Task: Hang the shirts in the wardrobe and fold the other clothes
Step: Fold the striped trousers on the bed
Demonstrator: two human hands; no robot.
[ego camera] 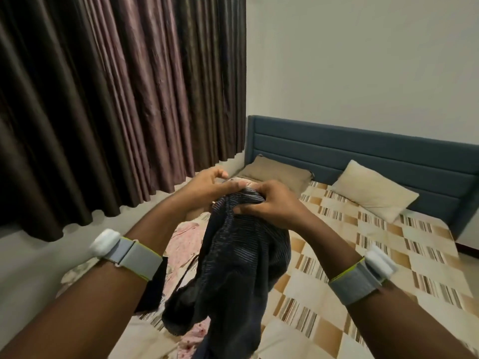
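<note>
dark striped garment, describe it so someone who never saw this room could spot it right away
Start at the bed with the checked beige and brown cover and the blue headboard. Above its near left part, two hands hold up the dark striped garment, the left hand and right hand gripping its top edge. Unlike the pink floral cloth lying flat beneath, it hangs bunched and is navy with thin pale stripes.

The dark garment [233, 268] is running off the bottom edge, and its folds are hiding what kind it is. It is covering most of the pink cloth [181, 244]. The right pillow [373, 193] is blurring softly.
</note>
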